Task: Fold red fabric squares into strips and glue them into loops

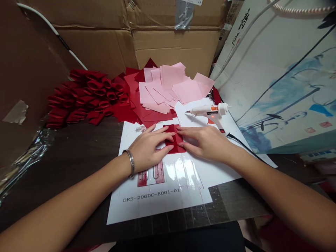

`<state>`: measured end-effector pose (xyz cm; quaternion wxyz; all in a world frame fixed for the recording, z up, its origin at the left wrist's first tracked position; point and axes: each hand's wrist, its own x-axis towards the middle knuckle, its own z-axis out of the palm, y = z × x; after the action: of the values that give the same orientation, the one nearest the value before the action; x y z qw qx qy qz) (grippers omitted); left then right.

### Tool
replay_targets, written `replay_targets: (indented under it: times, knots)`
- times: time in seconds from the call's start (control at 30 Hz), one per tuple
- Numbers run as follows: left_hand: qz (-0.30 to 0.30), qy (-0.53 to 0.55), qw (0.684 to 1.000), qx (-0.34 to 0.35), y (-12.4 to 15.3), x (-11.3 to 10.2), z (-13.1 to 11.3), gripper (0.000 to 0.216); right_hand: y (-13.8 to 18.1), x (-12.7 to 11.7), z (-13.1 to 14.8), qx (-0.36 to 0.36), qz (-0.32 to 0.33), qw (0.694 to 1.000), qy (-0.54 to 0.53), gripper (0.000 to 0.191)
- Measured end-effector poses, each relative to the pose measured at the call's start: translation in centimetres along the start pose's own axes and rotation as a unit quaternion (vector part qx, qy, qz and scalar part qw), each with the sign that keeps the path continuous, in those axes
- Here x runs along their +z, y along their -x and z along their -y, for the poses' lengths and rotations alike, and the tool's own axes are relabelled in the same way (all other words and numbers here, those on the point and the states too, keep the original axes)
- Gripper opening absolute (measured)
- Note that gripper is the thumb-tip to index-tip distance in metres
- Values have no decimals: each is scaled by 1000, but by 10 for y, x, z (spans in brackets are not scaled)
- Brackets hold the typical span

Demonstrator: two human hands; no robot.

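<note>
A small dark red fabric square (174,139) lies on a glossy white printed sheet (168,189) on the dark table. My left hand (148,148), with a silver bangle on its wrist, lies flat on the square's left side, fingers stretched out. From the right, my right hand (203,141) presses its outstretched fingers on the same square. The fingertips of both hands nearly meet over the fabric. Neither hand grips anything.
A white hot glue gun (210,111) with an orange trigger rests just behind my right hand, its black cord (244,145) trailing right. Behind are loose pink squares (173,87), red squares (136,105) and a heap of rolled red pieces (84,96). Cardboard boxes (157,38) and a painted panel (283,77) wall the space.
</note>
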<state>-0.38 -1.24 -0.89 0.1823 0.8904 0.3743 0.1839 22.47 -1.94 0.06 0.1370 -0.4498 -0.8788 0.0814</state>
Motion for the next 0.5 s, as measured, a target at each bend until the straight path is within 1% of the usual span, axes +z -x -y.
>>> replay_targets:
  times: [0.1,0.17,0.3,0.37,0.5]
  knots:
    - [3,-5,1000,-4,0,0,0,23,0,-1,0,5,-2,1000,4,36]
    - [5,-7,1000,-4,-1,0,0,22,1,0,-1,8,-15,1000,6,35]
    - [8,5,1000,-5,-1,0,0,18,1,2,-3,5,-79,997,-1,28]
    - [9,6,1000,-7,-1,0,1,17,1,4,-4,-2,-99,995,-5,28]
    - [10,-1,1000,-2,-1,0,2,20,0,5,-2,-17,-90,996,-14,27]
